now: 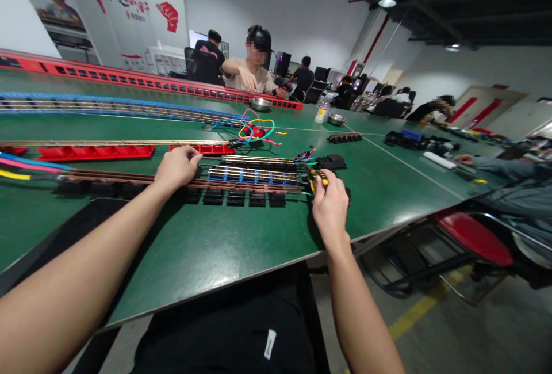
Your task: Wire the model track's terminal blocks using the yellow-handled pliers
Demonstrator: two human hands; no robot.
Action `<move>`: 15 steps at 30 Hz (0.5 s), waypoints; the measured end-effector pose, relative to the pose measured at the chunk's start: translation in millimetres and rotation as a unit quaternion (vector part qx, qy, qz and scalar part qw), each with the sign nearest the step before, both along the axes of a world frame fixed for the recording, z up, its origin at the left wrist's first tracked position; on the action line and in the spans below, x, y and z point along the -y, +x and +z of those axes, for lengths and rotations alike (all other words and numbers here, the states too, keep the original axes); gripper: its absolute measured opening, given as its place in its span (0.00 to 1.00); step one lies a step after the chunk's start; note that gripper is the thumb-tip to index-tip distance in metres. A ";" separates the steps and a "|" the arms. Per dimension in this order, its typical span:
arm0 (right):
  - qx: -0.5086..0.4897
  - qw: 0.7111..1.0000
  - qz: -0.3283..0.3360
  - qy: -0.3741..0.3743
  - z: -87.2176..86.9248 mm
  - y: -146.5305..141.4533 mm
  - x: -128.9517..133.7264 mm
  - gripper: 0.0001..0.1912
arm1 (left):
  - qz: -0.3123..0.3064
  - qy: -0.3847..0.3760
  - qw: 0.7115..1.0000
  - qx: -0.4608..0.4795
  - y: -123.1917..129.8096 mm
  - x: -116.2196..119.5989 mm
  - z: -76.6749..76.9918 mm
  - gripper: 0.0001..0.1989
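My right hand (332, 204) is closed around small yellow-handled pliers (319, 178). Their dark jaws point at the right ends of a set of long metal rods. Below the jaws runs a brown-railed strip (259, 186) on black block-like feet, and just behind it lies a short blue strip (252, 175) with brass-coloured rods. My left hand (177, 165) rests over the strips further left, thumb and fingers pinched together. What lies between those fingertips is hidden. Thin wire ends stick out beside the pliers.
Behind are red trough pieces (97, 152), a long blue rail (107, 103) and a long red rail (150, 81). Tangled coloured wires (259, 128), a metal bowl (260, 104) and a bottle (321, 110) stand further back. A co-worker (254, 69) sits across the green table (207, 264).
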State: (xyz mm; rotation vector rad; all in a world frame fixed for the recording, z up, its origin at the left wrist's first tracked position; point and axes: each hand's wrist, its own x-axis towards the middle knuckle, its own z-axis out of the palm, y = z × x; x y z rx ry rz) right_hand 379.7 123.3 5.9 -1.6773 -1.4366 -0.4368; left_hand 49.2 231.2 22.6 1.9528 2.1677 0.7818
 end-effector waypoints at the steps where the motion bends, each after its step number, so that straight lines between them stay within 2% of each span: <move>1: -0.001 1.000 0.000 0.003 1.3 0.2 1.4 0.20 | -0.001 0.003 1.000 0.000 -0.3 -0.3 -0.5 0.17; 5: -0.011 1.000 -0.003 0.015 8.4 5.4 0.1 0.19 | -0.005 0.005 1.000 0.002 -1.1 -1.2 -1.5 0.17; 8: -0.011 1.000 -0.013 -0.003 12.9 14.8 -8.5 0.18 | -0.006 0.004 1.000 0.000 -1.1 -1.3 -1.2 0.17; 15: -0.027 0.998 0.044 -0.030 15.6 32.4 -31.4 0.19 | -0.005 -0.001 1.000 -0.002 -0.4 -1.6 -0.7 0.17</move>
